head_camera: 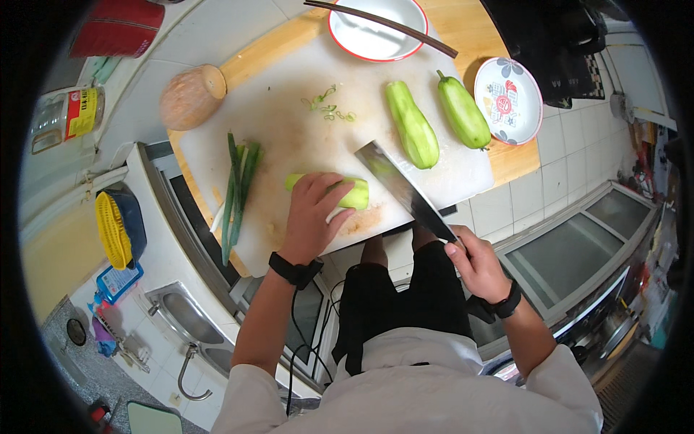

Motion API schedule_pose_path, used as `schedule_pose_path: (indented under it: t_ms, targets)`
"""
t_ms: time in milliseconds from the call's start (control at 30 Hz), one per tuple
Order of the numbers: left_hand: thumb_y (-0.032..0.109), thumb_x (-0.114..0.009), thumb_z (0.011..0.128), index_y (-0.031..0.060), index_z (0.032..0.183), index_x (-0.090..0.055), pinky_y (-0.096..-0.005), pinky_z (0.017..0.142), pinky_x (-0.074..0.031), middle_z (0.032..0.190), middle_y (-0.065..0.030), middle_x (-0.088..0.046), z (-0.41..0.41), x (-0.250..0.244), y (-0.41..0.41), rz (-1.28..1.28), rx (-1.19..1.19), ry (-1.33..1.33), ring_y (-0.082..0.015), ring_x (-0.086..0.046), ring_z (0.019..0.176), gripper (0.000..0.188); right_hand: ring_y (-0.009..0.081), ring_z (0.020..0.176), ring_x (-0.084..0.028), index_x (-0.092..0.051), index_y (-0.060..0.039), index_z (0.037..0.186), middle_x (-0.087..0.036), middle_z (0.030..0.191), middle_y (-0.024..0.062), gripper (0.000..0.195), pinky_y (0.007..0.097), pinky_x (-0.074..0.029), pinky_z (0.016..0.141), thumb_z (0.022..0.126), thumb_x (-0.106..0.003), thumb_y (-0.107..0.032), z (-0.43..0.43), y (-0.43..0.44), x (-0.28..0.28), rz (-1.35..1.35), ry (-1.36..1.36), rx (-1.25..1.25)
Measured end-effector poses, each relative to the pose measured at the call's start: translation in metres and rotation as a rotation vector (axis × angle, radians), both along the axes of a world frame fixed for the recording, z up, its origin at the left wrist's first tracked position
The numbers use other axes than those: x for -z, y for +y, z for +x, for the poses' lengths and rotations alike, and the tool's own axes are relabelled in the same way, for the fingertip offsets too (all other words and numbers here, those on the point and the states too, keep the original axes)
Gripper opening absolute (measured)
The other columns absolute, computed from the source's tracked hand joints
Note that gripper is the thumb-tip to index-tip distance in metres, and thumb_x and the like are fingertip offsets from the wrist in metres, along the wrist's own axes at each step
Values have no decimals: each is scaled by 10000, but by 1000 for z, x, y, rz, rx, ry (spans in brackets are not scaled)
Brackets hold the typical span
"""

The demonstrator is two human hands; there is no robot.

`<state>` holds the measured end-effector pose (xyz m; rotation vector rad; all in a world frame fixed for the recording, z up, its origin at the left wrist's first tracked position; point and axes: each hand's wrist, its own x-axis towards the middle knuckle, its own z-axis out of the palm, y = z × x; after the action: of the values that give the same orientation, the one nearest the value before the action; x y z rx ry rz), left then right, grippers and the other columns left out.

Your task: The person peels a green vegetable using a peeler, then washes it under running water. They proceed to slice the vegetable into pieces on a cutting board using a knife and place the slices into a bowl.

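Under my left hand (314, 217) lies a short pale-green piece of peeled squash (356, 194) on the white cutting board (293, 135); my fingers wrap over it. The handle of a cleaver (404, 190) is in my right hand (478, 263), its blade slanting up and left over the board's near edge, apart from the squash piece. Beyond the blade rest two more squashes, one light green (412, 125) and one with a stem (463, 113). Green onion stalks (237, 190) lie at the left, and thin green scraps (329, 106) are near the board's middle.
A cut butternut-type squash (191, 99) sits at the board's upper left corner. A red-rimmed white bowl (378, 46) with dark chopsticks (390, 23) across it stands at the far edge, a patterned dish (508, 101) at the right. A sink (190, 314) is at lower left.
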<state>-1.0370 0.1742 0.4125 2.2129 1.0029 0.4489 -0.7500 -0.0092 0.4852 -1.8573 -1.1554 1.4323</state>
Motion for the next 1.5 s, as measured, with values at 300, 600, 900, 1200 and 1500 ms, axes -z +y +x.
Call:
schedule_pose_path:
  t_ms: [300,600,900,1200,1500]
  targets:
    - [169,-833,827,116,1149,-749,-507,1109,-382,1254,-51,-673,-5,17,-15,84,49,-27,-330,-542,1232,338,395,853,-726,-637,-36,1345,-743,1059,191,349,453,-598,757,1042,-660,-207,-16,5,24,180,-159,-174]
    - [187,-832,831,81,1140,-749,-522,1122,-369,1230,-58,-667,-9,23,-19,121,41,0,-319,-535,1240,337,366,764,-708,-626,-34,1339,-714,936,176,352,439,-571,672,1050,-657,-233,-15,1,-20,128,-189,-261]
    - [85,-837,777,96,1179,-711,-509,1107,-403,1292,-113,-650,-7,-3,-13,59,133,144,-360,-519,1287,421,408,824,-695,-622,-26,1335,-710,955,209,310,432,-561,772,1064,-629,-176,-27,12,39,156,0,-153]
    - [42,-819,724,101,1135,-717,-495,1057,-473,1294,-91,-660,-19,25,-10,211,168,95,-365,-575,1231,427,384,886,-720,-642,-18,1314,-732,1034,183,321,436,-582,795,1046,-663,-195,-20,10,10,53,-54,-120]
    - [158,-873,770,96,1091,-732,-485,1036,-457,1238,-53,-677,-13,27,-18,163,96,-23,-324,-581,1197,356,404,852,-715,-632,-24,1328,-742,1051,189,337,460,-581,743,1036,-667,-187,-17,15,-13,147,-155,-262]
